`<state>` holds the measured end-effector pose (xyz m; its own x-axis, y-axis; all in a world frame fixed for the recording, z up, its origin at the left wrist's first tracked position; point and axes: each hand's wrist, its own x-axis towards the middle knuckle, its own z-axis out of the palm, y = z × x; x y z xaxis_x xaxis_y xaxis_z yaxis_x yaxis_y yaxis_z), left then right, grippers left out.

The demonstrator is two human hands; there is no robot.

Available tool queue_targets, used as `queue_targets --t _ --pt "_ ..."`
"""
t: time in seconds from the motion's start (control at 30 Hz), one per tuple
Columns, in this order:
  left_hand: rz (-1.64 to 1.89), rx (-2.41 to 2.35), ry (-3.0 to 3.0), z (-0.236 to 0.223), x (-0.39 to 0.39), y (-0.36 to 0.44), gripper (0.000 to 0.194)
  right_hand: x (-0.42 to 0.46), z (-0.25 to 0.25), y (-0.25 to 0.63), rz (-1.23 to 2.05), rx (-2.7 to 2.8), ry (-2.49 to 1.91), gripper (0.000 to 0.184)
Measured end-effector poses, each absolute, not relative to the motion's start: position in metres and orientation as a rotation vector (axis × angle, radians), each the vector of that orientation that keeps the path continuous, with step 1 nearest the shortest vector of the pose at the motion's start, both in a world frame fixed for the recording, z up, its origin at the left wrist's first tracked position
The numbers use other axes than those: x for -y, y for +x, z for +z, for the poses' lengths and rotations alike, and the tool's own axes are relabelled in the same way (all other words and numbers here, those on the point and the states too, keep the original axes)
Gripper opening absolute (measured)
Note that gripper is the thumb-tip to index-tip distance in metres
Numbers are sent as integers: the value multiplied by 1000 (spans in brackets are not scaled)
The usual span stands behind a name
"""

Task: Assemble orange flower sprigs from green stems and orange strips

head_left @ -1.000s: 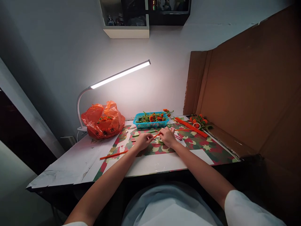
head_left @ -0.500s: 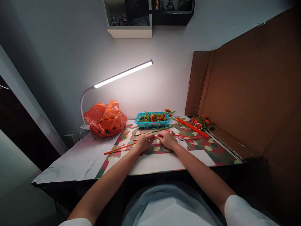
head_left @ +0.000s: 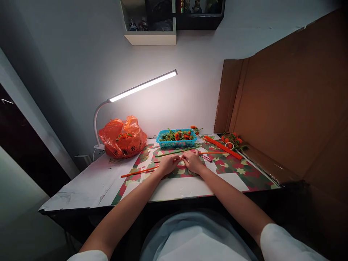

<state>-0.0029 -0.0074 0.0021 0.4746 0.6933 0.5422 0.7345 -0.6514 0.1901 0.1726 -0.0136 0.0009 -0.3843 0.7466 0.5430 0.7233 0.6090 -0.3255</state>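
Together, left hand (head_left: 169,164) and right hand (head_left: 192,160) pinch an orange strip (head_left: 213,152); basket (head_left: 176,144) at twelve, bag (head_left: 121,147) at ten o'clock.

Room to pass over table (head_left: 81,192), left of left hand (head_left: 169,164); bag (head_left: 123,148) blocks far end. Basket (head_left: 176,144) obstructs beyond hands; cardboard (head_left: 288,105) walls right.

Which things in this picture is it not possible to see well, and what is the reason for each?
Head view: whatever is between left hand and right hand, hidden by the hands themselves.
Head view: the floor of the blue basket, covered by orange flowers.
Head view: the bottom inside of the orange bag, hidden by its own sides.
Head view: the top of the wall shelf, cut off by the upper edge.
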Motion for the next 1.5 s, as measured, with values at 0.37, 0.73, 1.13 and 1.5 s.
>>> queue_targets --t 0.37,0.73,1.13,1.5 --pt "-876 1353 -2481 0 7 -1 15 14 0 169 -121 2179 -1190 18" --pt "-950 1259 -2489 0 10 -5 13 15 1 169 -407 2300 -1060 24" --pt "-906 1261 -2500 0 10 -6 17 15 -1 166 -505 2312 -1062 29" --pt "-912 1344 -2480 -3 7 -3 19 12 -5 164 -463 2241 -1107 20"
